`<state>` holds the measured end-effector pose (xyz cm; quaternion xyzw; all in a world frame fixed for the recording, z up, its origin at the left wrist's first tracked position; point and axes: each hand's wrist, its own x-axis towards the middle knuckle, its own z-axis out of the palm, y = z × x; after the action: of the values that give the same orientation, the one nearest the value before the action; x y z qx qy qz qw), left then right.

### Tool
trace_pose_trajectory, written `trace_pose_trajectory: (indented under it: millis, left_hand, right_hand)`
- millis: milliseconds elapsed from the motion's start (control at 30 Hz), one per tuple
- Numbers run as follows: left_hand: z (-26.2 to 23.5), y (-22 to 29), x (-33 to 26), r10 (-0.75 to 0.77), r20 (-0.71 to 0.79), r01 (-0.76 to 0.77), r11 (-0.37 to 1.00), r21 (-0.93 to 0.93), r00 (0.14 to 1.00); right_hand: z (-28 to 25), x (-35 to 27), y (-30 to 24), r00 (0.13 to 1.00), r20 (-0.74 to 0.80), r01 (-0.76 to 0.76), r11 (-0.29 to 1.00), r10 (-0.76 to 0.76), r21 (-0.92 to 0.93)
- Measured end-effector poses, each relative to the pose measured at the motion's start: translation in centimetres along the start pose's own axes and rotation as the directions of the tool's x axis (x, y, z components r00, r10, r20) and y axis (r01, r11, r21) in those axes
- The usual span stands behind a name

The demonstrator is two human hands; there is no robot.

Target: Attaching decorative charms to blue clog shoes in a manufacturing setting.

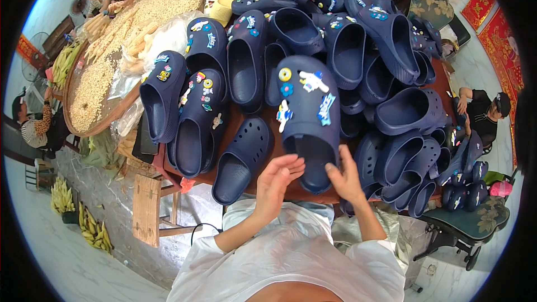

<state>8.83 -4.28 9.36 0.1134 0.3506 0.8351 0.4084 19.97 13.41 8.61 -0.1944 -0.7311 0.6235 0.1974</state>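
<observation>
A navy foam clog [311, 96] stands toe-away in front of me, its toe decorated with a yellow ring, a blue flower, white cartoon figures and a blue-white charm. My right hand [345, 179] grips its heel end on the right side, thumb over the rim. Beside the heel's left edge my left hand [277, 182] is open, fingers stretched toward the clog and holding nothing. A plain clog with side holes [243, 159] lies left of that hand. Farther left are clogs bearing charms [202, 113] [163, 92].
Many navy clogs are heaped across the brown table [296, 193], with a pile [405, 162] to my right. A round tray of corn kernels [84, 133] adjoins at left, with people around it. A wooden stool [146, 210] and a dark green chair [475, 218] flank me.
</observation>
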Motion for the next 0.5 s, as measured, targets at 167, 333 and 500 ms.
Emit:
trace_pose_trajectory:
  millis: [167,333,500]
  left_hand:
    - [-3.8,-0.7,-0.8,0.187,-0.055,-0.134,0.854,0.503,0.981]
    - [-7.6,-0.3,-1.6,0.340,-0.087,-0.182,0.681,0.709,0.936]
    - [-9.3,0.3,-1.2,0.401,-0.109,-0.160,0.581,0.798,0.910]
  right_hand:
    - [-2.8,4.3,-5.2,0.952,-0.247,-0.170,0.983,0.182,0.067]
    - [-6.5,12.5,-7.1,0.954,-0.277,-0.118,0.993,0.118,0.015]
    - [-5.9,19.3,-11.1,0.921,-0.375,-0.172,0.975,0.108,-0.140]
